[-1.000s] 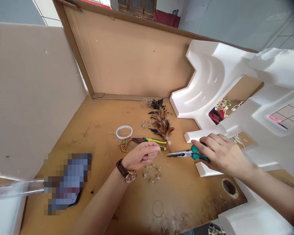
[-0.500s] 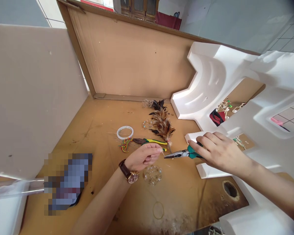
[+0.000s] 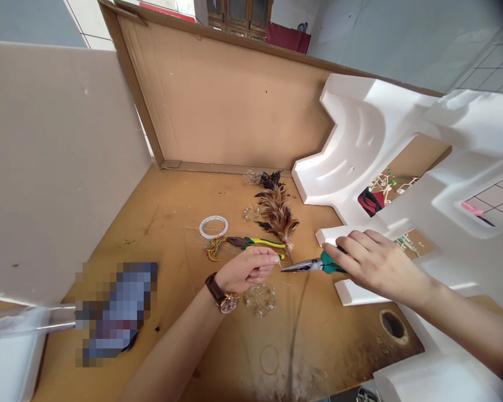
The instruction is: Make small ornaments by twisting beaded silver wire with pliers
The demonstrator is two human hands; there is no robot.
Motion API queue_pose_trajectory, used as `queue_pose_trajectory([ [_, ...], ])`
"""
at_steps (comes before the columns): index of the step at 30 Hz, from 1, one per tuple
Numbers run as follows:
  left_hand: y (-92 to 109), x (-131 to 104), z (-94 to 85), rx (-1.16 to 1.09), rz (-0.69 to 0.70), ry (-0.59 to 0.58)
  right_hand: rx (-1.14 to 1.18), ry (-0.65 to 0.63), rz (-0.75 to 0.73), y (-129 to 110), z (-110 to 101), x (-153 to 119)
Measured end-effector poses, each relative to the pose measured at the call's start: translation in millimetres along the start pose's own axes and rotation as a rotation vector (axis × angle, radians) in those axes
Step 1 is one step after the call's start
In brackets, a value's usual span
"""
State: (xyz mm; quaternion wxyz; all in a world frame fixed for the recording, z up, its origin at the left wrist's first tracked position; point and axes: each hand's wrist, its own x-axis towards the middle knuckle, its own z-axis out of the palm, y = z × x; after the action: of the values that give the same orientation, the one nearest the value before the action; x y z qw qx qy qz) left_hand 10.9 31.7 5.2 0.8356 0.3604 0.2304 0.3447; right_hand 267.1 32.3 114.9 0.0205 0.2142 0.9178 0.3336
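Observation:
My right hand (image 3: 369,262) is wrapped round the green handles of needle-nose pliers (image 3: 304,266), whose jaws point left. Close to the jaw tips, my left hand (image 3: 254,267) pinches a thin, short piece of wire (image 3: 280,263). Whether the jaws touch that wire is too small to tell. Below the left hand lies a round wire-and-bead piece (image 3: 260,300) with clear beads. Just behind the hands are pliers with yellow and green handles (image 3: 262,242), partly hidden by my left hand. A brown and black feather duster (image 3: 276,209) lies beyond them.
A white ring-shaped roll (image 3: 213,227) lies beside colourful strings (image 3: 214,248). A thin yellowish ring (image 3: 269,359) rests near the front, and a hole (image 3: 394,326) opens in the board at right. White foam packing (image 3: 356,134) borders the right; a blurred-out dark object (image 3: 119,312) is at left.
Both hands hold almost the same pose, with the plier tips still close to the left fingertips. A dark shadow line on the table has shifted left.

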Motion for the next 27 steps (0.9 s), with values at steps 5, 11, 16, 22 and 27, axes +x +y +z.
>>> queue_pose_trajectory([
  [5,-0.3,0.0,0.9,0.004,-0.008,0.016,0.019,0.001,0.018,-0.9,1.3,-2.2],
  [11,-1.1,0.6,-0.6,-0.002,-0.02,0.013,0.059,-0.011,0.017,-1.2,3.4,-4.0],
  [16,-2.7,1.1,-2.2,0.026,-0.006,0.035,0.065,-0.045,0.013,-0.9,0.9,-2.5],
  [22,-1.6,-0.8,5.8,0.184,0.096,0.186,0.181,-0.064,0.03,-1.1,-3.3,0.4],
  [27,1.6,-5.9,20.0,0.515,0.342,0.368,0.538,-0.219,0.148,-2.5,-9.5,0.2],
])
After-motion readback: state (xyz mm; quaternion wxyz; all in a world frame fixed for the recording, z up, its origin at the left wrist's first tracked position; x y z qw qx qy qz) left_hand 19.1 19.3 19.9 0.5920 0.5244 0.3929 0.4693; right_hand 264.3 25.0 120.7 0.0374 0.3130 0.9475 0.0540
